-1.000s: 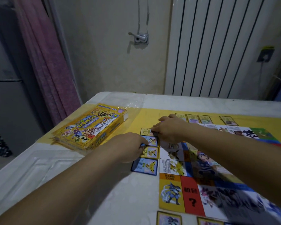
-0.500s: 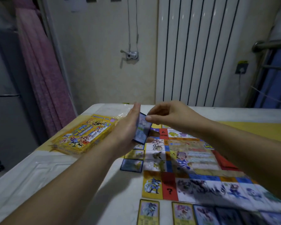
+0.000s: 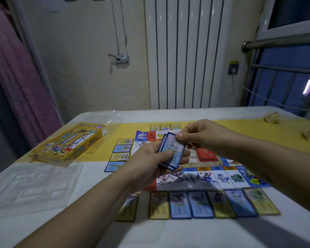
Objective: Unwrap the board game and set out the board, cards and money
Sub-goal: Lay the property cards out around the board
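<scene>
You are gripping the cards (image 3: 167,165) above the board's (image 3: 222,178) left half in your left hand (image 3: 147,163) | your right hand (image 3: 202,135) is pinching the top card (image 3: 175,149) at its far corner | cards are probably handling light, slick, bendy: edges are offering the best hold.

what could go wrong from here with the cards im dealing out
1. The left hand holds a loose stack of cards above the board while the right hand pinches the top card. Pulling it could drag a second card along or spill the stack onto the board.
2. The left forearm passes close by the near row of cards. Reaching to place the next card may knock that row crooked.
</scene>
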### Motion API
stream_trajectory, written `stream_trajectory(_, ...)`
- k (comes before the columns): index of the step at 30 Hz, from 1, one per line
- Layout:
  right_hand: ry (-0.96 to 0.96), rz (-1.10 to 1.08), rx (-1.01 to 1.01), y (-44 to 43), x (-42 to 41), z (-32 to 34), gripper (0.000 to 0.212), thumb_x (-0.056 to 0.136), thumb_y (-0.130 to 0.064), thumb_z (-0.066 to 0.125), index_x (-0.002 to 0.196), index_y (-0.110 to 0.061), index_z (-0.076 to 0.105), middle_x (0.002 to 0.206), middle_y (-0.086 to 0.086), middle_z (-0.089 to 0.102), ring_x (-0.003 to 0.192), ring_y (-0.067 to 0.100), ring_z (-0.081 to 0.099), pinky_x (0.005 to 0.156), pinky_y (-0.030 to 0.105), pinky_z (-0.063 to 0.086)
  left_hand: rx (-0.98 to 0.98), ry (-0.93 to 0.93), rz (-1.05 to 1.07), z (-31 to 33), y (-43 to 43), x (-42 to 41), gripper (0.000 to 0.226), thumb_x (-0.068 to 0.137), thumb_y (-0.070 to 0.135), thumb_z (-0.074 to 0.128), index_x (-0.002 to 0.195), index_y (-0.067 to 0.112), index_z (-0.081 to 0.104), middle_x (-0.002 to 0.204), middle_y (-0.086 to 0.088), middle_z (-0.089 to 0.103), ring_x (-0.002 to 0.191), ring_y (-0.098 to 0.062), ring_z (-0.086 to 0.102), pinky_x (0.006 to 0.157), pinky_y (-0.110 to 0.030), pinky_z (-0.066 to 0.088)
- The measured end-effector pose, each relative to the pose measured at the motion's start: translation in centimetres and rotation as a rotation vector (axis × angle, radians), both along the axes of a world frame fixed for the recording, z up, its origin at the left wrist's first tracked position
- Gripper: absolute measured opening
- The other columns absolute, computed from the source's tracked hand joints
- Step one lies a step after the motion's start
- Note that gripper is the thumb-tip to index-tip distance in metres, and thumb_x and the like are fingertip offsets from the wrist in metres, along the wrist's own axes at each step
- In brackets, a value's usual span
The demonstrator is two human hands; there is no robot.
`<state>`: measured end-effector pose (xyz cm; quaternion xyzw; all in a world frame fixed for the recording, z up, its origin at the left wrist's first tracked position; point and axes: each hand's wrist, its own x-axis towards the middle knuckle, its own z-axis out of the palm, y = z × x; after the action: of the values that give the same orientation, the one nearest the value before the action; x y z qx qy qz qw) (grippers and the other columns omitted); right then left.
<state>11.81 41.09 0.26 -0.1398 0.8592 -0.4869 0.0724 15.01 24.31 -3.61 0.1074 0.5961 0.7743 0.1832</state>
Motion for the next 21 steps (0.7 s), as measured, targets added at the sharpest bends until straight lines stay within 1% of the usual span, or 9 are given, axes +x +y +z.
stream_trajectory(2,-0.12,-0.006,-0.137,1.0,0.3,-0.4,0.028,0.096,-0.025,0.05,0.088,-0.005,0.068,0.059,-0.003,0.062,0.058,0.008,0.053,0.059,0.024,0.042,-0.009,0.003,0.025,-0.3,0.7,0.4,0.023,0.098,0.0,0.04,0.105,0.01,0.059,0.093,-0.009,0.074,0.086,-0.02,0.072,0.074,-0.028,0.059)
stream_trajectory(4,-0.228,-0.029,-0.251,1.9,0.7,-0.6,0.034,0.098,-0.029,0.045,0.094,-0.003,0.066,0.064,0.0,0.064,0.06,0.012,0.055,0.059,0.025,0.043,-0.01,-0.007,0.046,-0.7,1.0,0.7,0.023,0.097,0.001,0.041,0.104,0.012,0.06,0.096,-0.01,0.074,0.09,-0.02,0.071,0.074,-0.028,0.059)
stream_trajectory(6,-0.25,-0.018,-0.246,2.3,1.3,-1.1,0.033,0.095,-0.033,0.049,0.092,-0.005,0.065,0.062,-0.002,0.063,0.058,0.011,0.052,0.058,0.024,0.041,-0.002,-0.033,0.069,-1.2,1.4,0.9,0.022,0.097,0.0,0.043,0.103,0.012,0.06,0.097,-0.01,0.074,0.092,-0.021,0.071,0.075,-0.029,0.059)
stream_trajectory(7,-0.247,-0.007,-0.233,2.3,1.7,-1.4,0.027,0.092,-0.031,0.054,0.086,-0.007,0.064,0.056,-0.005,0.06,0.054,0.009,0.049,0.056,0.023,0.04,0.001,-0.047,0.075,-1.4,1.5,1.0,0.021,0.096,0.0,0.043,0.103,0.012,0.06,0.097,-0.011,0.074,0.091,-0.021,0.071,0.074,-0.029,0.059)
stream_trajectory(8,-0.241,-0.011,-0.221,2.3,2.1,-1.7,0.022,0.089,-0.028,0.06,0.078,-0.009,0.062,0.052,-0.007,0.057,0.051,0.009,0.047,0.054,0.022,0.039,0.001,-0.056,0.074,-1.5,1.8,1.1,0.021,0.096,-0.001,0.044,0.105,0.01,0.06,0.095,-0.011,0.074,0.089,-0.021,0.071,0.072,-0.029,0.059)
stream_trajectory(10,-0.226,-0.043,-0.212,2.3,2.7,-2.6,0.021,0.083,-0.02,0.067,0.068,-0.01,0.057,0.049,-0.004,0.054,0.048,0.009,0.044,0.05,0.021,0.037,-0.019,-0.061,0.066,-1.8,2.2,1.1,0.022,0.096,-0.002,0.045,0.107,0.009,0.06,0.092,-0.011,0.074,0.085,-0.02,0.072,0.069,-0.028,0.059)
stream_trajectory(15,-0.238,-0.091,-0.203,2.0,2.8,-4.2,0.022,0.081,-0.017,0.07,0.069,-0.006,0.057,0.067,0.011,0.057,0.045,0.007,0.045,0.047,0.019,0.039,-0.135,-0.049,0.099,-2.6,2.1,1.2,0.019,0.093,0.001,0.052,0.105,0.011,0.062,0.096,-0.014,0.073,0.083,-0.021,0.071,0.077,-0.033,0.058)
stream_trajectory(19,-0.231,-0.063,-0.191,1.3,2.6,-4.2,0.016,0.087,-0.015,0.064,0.077,-0.003,0.061,0.055,-0.003,0.056,0.042,0.001,0.047,0.045,0.014,0.039,-0.115,-0.049,0.191,-3.2,1.4,0.8,0.016,0.088,0.002,0.06,0.098,0.015,0.064,0.087,-0.008,0.072,0.075,-0.019,0.068,0.066,-0.031,0.058)
stream_trajectory(21,-0.232,-0.051,-0.233,0.7,2.3,-4.0,0.014,0.09,-0.014,0.06,0.087,0.0,0.063,0.051,-0.008,0.057,0.043,0.0,0.048,0.045,0.013,0.039,-0.113,-0.028,0.25,-3.2,0.8,0.3,0.016,0.086,0.005,0.063,0.101,0.011,0.064,0.088,-0.009,0.071,0.075,-0.021,0.066,0.064,-0.03,0.055)
